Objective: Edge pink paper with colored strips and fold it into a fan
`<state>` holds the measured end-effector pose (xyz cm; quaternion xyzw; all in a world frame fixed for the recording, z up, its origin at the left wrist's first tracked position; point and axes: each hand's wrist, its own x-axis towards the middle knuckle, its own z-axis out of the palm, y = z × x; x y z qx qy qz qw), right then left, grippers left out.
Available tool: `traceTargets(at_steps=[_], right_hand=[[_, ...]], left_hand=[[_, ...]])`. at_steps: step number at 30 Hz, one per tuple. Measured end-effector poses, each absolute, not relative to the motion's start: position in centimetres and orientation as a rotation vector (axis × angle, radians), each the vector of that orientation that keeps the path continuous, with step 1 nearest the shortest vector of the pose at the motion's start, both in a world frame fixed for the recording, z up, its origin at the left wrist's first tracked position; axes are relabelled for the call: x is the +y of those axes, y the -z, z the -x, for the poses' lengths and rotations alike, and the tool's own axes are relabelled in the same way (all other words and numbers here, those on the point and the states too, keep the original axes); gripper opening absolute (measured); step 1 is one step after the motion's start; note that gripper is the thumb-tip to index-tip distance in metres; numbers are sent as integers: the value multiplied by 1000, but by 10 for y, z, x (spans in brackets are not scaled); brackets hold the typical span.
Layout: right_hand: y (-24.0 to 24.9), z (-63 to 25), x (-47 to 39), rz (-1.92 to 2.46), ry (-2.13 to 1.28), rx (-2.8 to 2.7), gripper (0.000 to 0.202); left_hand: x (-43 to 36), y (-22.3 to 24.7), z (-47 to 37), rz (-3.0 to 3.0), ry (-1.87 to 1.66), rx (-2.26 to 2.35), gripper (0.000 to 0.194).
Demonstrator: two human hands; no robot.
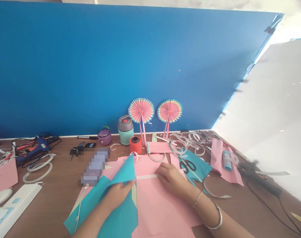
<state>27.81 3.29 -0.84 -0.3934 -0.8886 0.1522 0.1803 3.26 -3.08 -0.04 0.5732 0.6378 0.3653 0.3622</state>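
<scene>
Teal paper (127, 170) beneath left fingers (131, 185)

Two round fans (141, 110), one flask (126, 132), one purple pot (104, 137), apparently two glue guns (39, 145).

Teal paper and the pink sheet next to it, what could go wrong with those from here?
The white cable lies across the teal paper, so it might snag or drag as the left hand lifts the paper. The white strip could shift or go crooked on the pink sheet if the right hand slides. The scissors sit close to that hand and could get knocked.
</scene>
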Motion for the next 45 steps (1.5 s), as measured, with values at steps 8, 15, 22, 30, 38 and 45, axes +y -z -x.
traceTargets(at_steps=[8,15,22,30,38,45], right_hand=[[7,-278,33,1107,-454,-2503,25],[8,-278,34,1110,-467,-2499,24],[5,-277,31,1124,-467,-2502,23],[8,-277,34,1104,-451,-2500,25],[8,-277,33,1100,-438,-2499,26],[6,-276,33,1107,-463,-2499,26]], left_hand=[[-11,-9,-19,-358,-1397,1074,49],[-13,-9,-18,-497,-1346,1290,30],[-12,8,-10,-1432,-1096,1893,31],[-19,36,-19,-2023,-551,1980,44],[-18,30,-16,-1996,-494,2201,49],[-19,23,-14,-1982,-87,2362,52]])
